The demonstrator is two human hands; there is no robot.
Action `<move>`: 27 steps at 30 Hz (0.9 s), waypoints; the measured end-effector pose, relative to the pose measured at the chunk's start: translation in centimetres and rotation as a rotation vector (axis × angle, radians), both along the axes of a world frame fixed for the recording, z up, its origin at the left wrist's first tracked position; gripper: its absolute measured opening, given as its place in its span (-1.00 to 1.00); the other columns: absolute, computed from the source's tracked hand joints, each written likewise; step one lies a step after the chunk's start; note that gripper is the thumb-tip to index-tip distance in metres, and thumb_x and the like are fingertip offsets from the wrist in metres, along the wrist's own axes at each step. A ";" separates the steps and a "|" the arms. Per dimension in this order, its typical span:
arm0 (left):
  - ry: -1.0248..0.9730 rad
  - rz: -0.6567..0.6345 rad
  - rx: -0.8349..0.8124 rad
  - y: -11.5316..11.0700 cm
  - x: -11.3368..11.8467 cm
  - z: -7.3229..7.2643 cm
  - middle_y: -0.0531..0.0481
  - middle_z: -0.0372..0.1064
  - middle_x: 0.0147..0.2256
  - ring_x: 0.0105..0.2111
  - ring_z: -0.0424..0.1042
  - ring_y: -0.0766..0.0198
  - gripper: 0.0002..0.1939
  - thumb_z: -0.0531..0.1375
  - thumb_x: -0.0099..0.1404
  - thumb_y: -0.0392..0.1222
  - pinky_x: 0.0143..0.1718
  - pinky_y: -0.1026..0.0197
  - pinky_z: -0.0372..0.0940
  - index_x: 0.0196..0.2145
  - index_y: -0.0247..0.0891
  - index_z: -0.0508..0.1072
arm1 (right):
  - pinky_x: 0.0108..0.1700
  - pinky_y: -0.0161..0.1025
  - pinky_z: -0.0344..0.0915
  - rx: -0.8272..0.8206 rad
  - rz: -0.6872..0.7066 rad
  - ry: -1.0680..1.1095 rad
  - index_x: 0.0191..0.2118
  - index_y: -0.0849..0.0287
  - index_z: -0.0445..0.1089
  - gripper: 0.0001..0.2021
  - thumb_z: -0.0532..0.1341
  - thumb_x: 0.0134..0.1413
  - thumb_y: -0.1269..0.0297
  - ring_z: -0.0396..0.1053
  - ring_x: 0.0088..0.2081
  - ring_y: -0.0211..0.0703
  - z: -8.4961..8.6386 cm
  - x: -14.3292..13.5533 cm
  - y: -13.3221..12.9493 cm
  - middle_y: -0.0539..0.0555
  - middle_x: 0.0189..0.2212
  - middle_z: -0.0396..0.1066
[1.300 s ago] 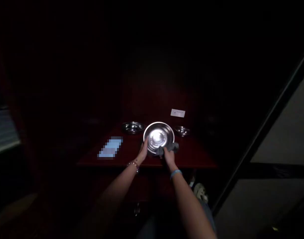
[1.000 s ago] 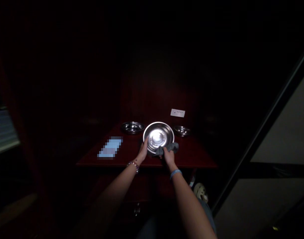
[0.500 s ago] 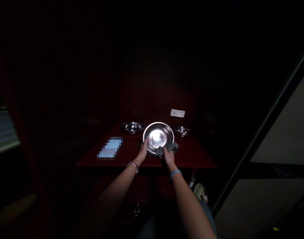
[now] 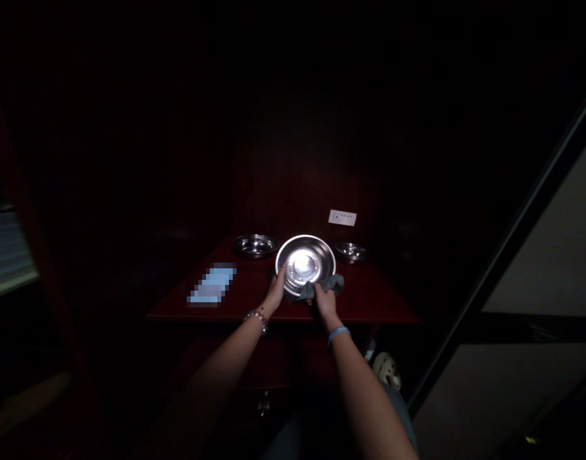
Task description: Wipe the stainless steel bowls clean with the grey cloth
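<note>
A shiny steel bowl (image 4: 316, 250) is tilted up so that its inside faces me, above the front part of a dark red desk (image 4: 364, 305). My left hand (image 4: 275, 291) grips its left rim, the thumb lying on the inner wall and the other fingers hidden behind. In my right hand (image 4: 325, 301) is a bunched grey cloth (image 4: 333, 283), pressed against the bowl's lower right rim. The fingertips of the right hand are partly covered by the cloth.
Behind the held bowl stand a second steel bowl (image 4: 255, 246) on the left and a smaller one (image 4: 351, 253) on the right. A blurred-out bluish rectangle (image 4: 212, 285) lies at the left. A white wall socket (image 4: 342, 218) is at the back; a pale clog (image 4: 386, 369) shows below.
Almost nothing differs. The grey cloth at the bowl's lower rim has shifted slightly; both hands and the bowl keep their places.
</note>
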State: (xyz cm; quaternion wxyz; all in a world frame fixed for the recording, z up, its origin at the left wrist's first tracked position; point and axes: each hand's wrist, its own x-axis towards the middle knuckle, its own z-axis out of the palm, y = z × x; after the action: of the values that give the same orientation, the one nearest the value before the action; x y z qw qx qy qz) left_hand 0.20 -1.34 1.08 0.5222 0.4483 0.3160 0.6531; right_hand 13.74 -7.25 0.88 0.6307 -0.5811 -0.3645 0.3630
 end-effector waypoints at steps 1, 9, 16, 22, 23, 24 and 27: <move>0.003 0.001 -0.006 0.0 0.0 0.0 -0.24 0.49 0.10 0.13 0.45 0.04 -0.50 0.10 0.39 0.07 0.25 0.03 0.23 0.07 -0.38 0.47 | -0.56 -0.34 0.35 -0.005 0.002 -0.009 -0.49 0.24 0.44 -0.79 0.21 0.13 0.32 0.41 -0.63 -0.17 0.0 0.0 0.0 0.09 -0.64 0.46; 0.023 0.006 -0.013 -0.2 -0.1 0.1 -0.24 0.51 0.08 0.11 0.46 0.03 -0.48 0.12 0.38 0.11 0.25 0.03 0.24 0.06 -0.37 0.48 | -0.54 -0.32 0.37 -0.038 -0.009 -0.008 -0.46 0.27 0.47 -0.80 0.21 0.13 0.31 0.43 -0.62 -0.15 0.3 0.0 -0.2 0.09 -0.64 0.47; 0.023 0.003 -0.002 -0.4 0.0 0.3 -0.24 0.52 0.06 0.12 0.46 0.02 -0.47 0.12 0.37 0.11 0.24 0.01 0.23 0.07 -0.37 0.48 | -0.54 -0.32 0.39 -0.030 -0.008 0.004 -0.42 0.30 0.50 -0.82 0.22 0.13 0.33 0.45 -0.60 -0.14 0.5 -0.1 -0.4 0.11 -0.60 0.49; 0.015 0.024 0.000 -0.3 0.0 0.2 -0.27 0.55 0.00 0.10 0.48 -0.01 -0.53 0.12 0.38 0.05 0.22 0.00 0.26 0.02 -0.38 0.50 | -0.55 -0.35 0.37 -0.020 0.001 0.007 -0.41 0.30 0.49 -0.81 0.21 0.15 0.33 0.42 -0.62 -0.18 0.1 0.0 -0.1 0.08 -0.63 0.47; 0.016 0.023 0.001 -0.2 0.0 0.2 -0.28 0.54 0.01 0.10 0.48 -0.01 -0.52 0.13 0.37 0.07 0.21 0.00 0.27 0.02 -0.37 0.50 | -0.55 -0.36 0.36 -0.017 0.005 0.001 -0.42 0.30 0.49 -0.80 0.21 0.15 0.33 0.41 -0.62 -0.19 0.0 0.1 0.0 0.08 -0.64 0.46; 0.018 0.023 0.001 -0.2 0.0 0.1 -0.29 0.54 0.02 0.11 0.47 -0.01 -0.51 0.13 0.35 0.09 0.20 0.00 0.28 0.02 -0.36 0.50 | -0.56 -0.36 0.36 -0.013 0.009 -0.004 -0.43 0.29 0.48 -0.80 0.21 0.16 0.32 0.41 -0.62 -0.19 -0.1 0.1 0.0 0.07 -0.65 0.46; 0.024 0.018 -0.005 -0.2 0.0 0.2 -0.32 0.51 0.06 0.12 0.46 -0.03 -0.47 0.15 0.31 0.14 0.20 -0.01 0.27 0.02 -0.34 0.50 | -0.55 -0.36 0.36 -0.008 0.011 -0.015 -0.45 0.28 0.47 -0.80 0.21 0.15 0.32 0.41 -0.63 -0.19 -0.2 0.2 0.1 0.06 -0.65 0.45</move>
State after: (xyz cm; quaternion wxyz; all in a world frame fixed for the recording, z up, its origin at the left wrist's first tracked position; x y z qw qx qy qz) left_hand 0.18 -1.57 1.26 0.5135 0.4519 0.3281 0.6515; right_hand 13.90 -7.16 0.73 0.6235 -0.5844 -0.3710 0.3635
